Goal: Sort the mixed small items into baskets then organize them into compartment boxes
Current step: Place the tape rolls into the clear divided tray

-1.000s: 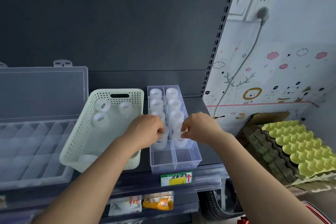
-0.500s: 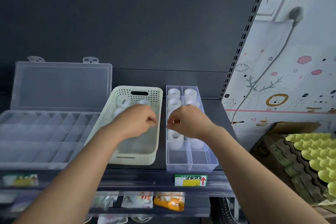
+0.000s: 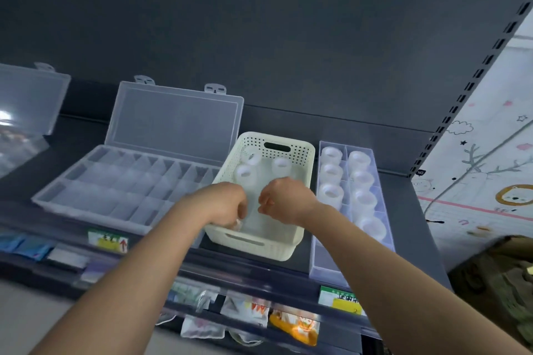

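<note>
A cream perforated basket (image 3: 253, 248) sits on the dark shelf with three white tape rolls (image 3: 245, 174) at its far end. My left hand (image 3: 226, 204) reaches into the basket's near-left corner, its fingers curled over a pale roll (image 3: 238, 222) that is mostly hidden. Just to the right, my right hand (image 3: 284, 199) hovers over the basket's middle with curled fingers and nothing visible in them. Right of the basket stands a narrow clear compartment box (image 3: 323, 266) holding several white rolls (image 3: 331, 194); its two nearest cells are empty.
A large clear compartment box (image 3: 101, 196) with its lid raised lies left of the basket. Another clear box (image 3: 26, 112) is at the far left. Price labels (image 3: 340, 298) line the shelf edge, with packets (image 3: 294, 326) below. A cardboard box (image 3: 496, 282) sits at the lower right.
Both hands moved left from the narrow compartment box to above the basket. The left hand dropped into the basket's near-left corner. The camera also swung left.
</note>
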Tool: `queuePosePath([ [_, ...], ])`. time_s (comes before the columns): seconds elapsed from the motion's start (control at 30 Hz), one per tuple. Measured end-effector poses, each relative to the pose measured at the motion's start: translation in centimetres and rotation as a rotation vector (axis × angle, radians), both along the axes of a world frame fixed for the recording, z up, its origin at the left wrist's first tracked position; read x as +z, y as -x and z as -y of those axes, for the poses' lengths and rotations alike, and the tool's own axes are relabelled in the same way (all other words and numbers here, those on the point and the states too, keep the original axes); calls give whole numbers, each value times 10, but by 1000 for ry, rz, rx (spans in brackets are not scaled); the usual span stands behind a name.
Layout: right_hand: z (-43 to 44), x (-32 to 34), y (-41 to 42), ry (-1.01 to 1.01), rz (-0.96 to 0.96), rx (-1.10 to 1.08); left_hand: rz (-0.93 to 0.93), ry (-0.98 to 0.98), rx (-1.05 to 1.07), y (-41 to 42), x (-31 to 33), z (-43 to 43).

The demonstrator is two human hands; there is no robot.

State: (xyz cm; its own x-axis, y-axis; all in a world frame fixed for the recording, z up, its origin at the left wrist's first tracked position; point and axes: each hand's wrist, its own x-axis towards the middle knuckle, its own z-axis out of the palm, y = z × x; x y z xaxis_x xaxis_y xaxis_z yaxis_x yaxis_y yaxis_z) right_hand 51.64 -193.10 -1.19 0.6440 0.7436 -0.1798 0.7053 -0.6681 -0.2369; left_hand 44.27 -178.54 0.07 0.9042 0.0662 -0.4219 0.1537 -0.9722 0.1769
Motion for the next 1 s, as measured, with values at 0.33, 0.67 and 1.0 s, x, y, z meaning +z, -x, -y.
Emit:
queuePosePath([
  [0.33,-46,-17,-45,91,-1,-18,417,41,88,-3,-9,-6],
  [0.67,-55,-19,-58,-7,85,-54,501,5,52,-11,-10,-13],
  [1.0,-4,12,-49,-390,121,-192,613,280,136,-19,17,0],
])
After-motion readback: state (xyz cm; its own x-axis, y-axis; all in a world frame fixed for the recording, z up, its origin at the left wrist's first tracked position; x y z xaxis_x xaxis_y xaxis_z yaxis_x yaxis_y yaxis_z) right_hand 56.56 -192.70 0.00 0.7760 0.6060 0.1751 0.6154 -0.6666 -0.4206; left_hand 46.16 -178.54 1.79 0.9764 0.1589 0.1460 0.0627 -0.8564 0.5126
